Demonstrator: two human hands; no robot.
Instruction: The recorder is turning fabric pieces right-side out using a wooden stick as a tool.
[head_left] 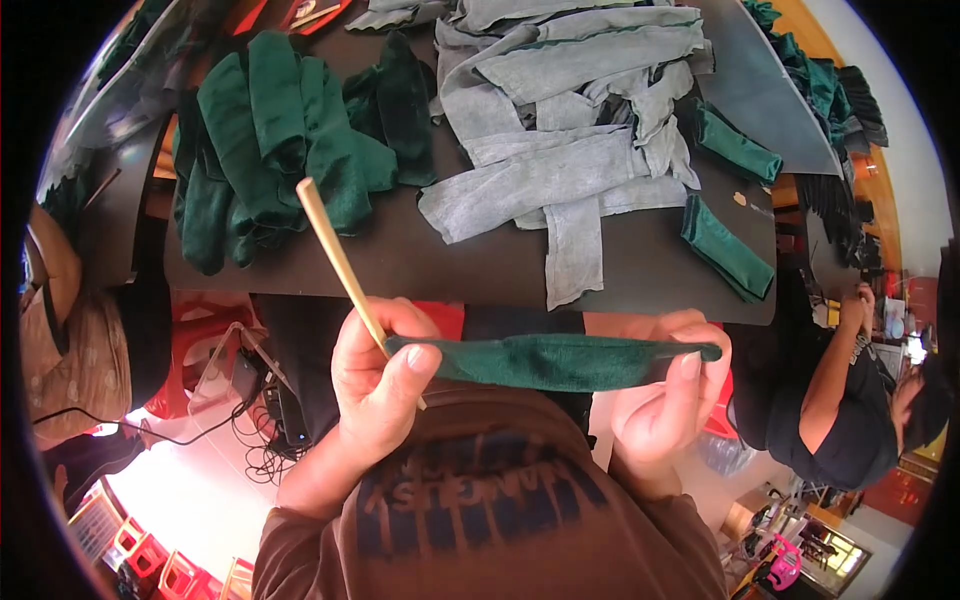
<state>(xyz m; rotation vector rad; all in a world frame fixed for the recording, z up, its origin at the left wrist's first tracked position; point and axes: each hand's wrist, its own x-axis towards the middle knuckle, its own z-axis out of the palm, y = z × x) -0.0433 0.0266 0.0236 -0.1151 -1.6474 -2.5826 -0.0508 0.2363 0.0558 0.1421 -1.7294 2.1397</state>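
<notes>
A narrow green velvet piece [560, 362] is stretched level between my two hands, in front of my chest. My left hand [375, 385] is closed, pinching its left end between thumb and fingers. The same hand grips a pale wooden stick [340, 255], which slants up and away over the table edge. At the other end, my right hand [665, 400] pinches the velvet's tip with thumb and fingers. Whether the stick reaches inside the velvet is hidden by my left fingers.
On the dark table [480, 285] lie padded-looking green velvet pieces [275, 150] at left, grey fabric strips [560, 170] in the middle and two small green pieces [728, 250] at right. One person [820, 420] sits at right, another [85, 340] at left. Cables [275, 440] trail on the floor.
</notes>
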